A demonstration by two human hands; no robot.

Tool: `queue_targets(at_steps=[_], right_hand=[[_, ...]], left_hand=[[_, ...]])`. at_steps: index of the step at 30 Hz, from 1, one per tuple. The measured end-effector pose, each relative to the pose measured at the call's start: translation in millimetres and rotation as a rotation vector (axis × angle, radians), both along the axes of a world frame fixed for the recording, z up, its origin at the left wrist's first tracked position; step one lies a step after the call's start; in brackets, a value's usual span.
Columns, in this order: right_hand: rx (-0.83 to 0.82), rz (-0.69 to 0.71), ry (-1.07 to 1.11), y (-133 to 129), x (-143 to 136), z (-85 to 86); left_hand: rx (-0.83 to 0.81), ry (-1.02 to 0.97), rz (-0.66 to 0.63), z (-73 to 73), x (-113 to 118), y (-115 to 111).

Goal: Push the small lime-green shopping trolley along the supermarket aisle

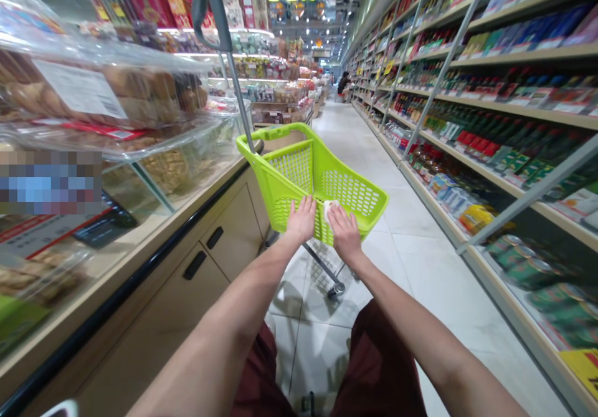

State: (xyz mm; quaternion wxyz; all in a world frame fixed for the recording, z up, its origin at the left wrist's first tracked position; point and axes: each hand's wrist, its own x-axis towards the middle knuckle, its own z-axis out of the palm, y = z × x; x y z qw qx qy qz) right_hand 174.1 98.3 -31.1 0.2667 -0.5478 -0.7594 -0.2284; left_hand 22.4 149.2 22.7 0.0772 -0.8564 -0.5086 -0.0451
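Note:
A bright green shopping cart (374,208) with perforated basket walls stands in front of me on small wheels. Its grey handle rises on a metal pole at the left. My left hand (301,217) rests on the near side of the basket, fingers stretched out and holding nothing. Beside it, my right hand (344,230) presses a crumpled white cloth or tissue (329,207) against the same green wall near the rim. Part of the white piece is hidden under the fingers.
To the left runs a wooden display counter (187,249) with a black rail and packaged baked goods (135,83). Tall shelves (514,105) of bottles, packets and cans line the right. The tiled aisle (346,130) stretches ahead, with a crouching person (344,83) far off.

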Motion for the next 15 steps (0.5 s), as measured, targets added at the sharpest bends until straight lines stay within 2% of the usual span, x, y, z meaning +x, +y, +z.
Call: queue_targets(at_steps=[3, 7, 15], right_hand=[[-0.029, -0.103, 0.043, -1.2, 17.5, 4.9], [-0.089, -0.111, 0.053, -2.1, 30.6, -4.1], [-0.048, -0.145, 0.130, -13.4, 51.7, -13.4]], left_hand=[[-0.023, 0.047, 0.004, 9.5, 8.4, 13.6], [-0.079, 0.157, 0.016, 18.6, 15.0, 22.0], [-0.070, 0.246, -0.051, 26.1, 32.6, 8.9]])
